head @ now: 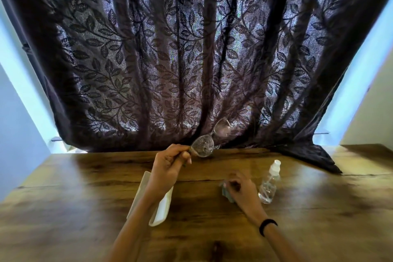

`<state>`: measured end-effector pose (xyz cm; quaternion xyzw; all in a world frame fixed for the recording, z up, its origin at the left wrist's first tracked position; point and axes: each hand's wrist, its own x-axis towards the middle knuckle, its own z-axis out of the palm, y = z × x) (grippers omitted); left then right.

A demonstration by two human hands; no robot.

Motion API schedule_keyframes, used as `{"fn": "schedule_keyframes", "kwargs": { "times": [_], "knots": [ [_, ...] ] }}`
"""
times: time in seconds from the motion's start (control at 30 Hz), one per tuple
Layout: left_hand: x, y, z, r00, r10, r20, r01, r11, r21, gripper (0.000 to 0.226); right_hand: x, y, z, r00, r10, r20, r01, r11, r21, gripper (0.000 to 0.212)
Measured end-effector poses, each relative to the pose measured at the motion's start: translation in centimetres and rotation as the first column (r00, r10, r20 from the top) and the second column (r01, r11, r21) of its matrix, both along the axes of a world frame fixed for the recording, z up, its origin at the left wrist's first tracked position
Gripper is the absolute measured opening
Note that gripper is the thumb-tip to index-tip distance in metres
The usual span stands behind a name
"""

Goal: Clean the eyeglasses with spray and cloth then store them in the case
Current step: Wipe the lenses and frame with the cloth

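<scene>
Wooden table (85, 198): left forearm (146, 204) hides white case (161, 210); cloth (225, 192) seemingly blurred.

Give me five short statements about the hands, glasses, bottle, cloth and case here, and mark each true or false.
1. The left hand holds the eyeglasses up above the table. True.
2. The spray bottle lies on its side. False: it stands upright.
3. The right hand is on the bluish cloth. True.
4. The glasses are inside the white case. False: the case lies under the left forearm without them.
5. The right hand grips the bottle. False: the bottle stands beside it.
</scene>
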<state>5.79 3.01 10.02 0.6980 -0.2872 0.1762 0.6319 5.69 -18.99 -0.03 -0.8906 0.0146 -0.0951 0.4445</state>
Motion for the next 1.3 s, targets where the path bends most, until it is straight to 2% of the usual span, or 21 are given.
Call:
{"fn": "schedule_keyframes", "kwargs": {
  "times": [0.07, 0.13, 0.23, 0.37, 0.47, 0.63, 0.7, 0.8, 0.97, 1.07, 1.2, 1.3],
  "knots": [
    [-0.1, -0.1, 0.2, 1.0, -0.007, -0.008, 0.006, 1.0, -0.017, 0.034, 0.2, 0.1, 0.0, 0.997, 0.054, -0.057, -0.054, 0.999, -0.006, 0.038],
    [-0.2, -0.1, 0.3, 1.0, -0.015, -0.018, 0.014, 0.999, -0.037, 0.034, 0.7, 0.5, 1.3, 0.999, 0.037, -0.001, -0.037, 0.998, 0.056, 0.036],
    [-0.3, -0.1, 0.5, 0.998, -0.042, -0.04, 0.039, 0.997, -0.063, 0.03, 1.6, 0.9, 4.3, 0.994, -0.007, 0.111, -0.021, 0.969, 0.245, 0.034],
    [-0.7, -0.4, 0.6, 0.993, -0.084, -0.077, 0.074, 0.989, -0.125, 0.02, 2.5, 1.3, 7.0, 0.99, 0.029, 0.139, -0.085, 0.905, 0.416, 0.036],
    [-0.9, -0.4, 0.6, 0.99, -0.109, -0.087, 0.095, 0.985, -0.146, 0.02, 2.9, 1.6, 7.5, 0.993, 0.043, 0.106, -0.086, 0.895, 0.439, 0.034],
    [-0.9, -0.2, 0.6, 0.992, -0.103, -0.077, 0.091, 0.985, -0.146, 0.018, 3.1, 1.5, 7.4, 0.989, -0.029, 0.148, -0.039, 0.899, 0.435, 0.021],
    [-0.7, 0.5, 0.5, 0.996, -0.053, -0.078, 0.046, 0.995, -0.086, 0.018, 3.2, 1.1, 7.6, 0.982, -0.093, 0.165, 0.011, 0.898, 0.44, 0.018],
    [0.1, 2.4, -0.2, 0.993, 0.079, -0.091, -0.066, 0.989, 0.133, 0.026, 3.1, 0.2, 8.4, 0.967, -0.178, 0.18, 0.081, 0.892, 0.445, 0.016],
    [0.8, 4.2, -1.6, 0.942, 0.31, -0.124, -0.236, 0.881, 0.41, 0.023, 2.3, 0.0, 10.6, 0.952, -0.149, 0.268, 0.067, 0.953, 0.294, 0.011],
    [0.2, 3.4, -0.7, 0.833, 0.548, 0.07, -0.516, 0.727, 0.453, 0.022, 1.5, 0.9, 11.4, 0.922, -0.099, 0.373, 0.065, 0.993, 0.102, 0.009],
    [-0.8, 1.1, 1.8, 0.812, 0.535, 0.233, -0.581, 0.704, 0.409, 0.027, 0.7, 2.2, 12.0, 0.887, -0.038, 0.46, 0.104, 0.988, -0.117, 0.01],
    [-0.9, -0.1, 2.5, 0.827, 0.512, 0.232, -0.552, 0.662, 0.507, 0.033, 0.1, 3.0, 12.3, 0.879, 0.013, 0.476, 0.104, 0.971, -0.217, 0.01]
  ]
}}
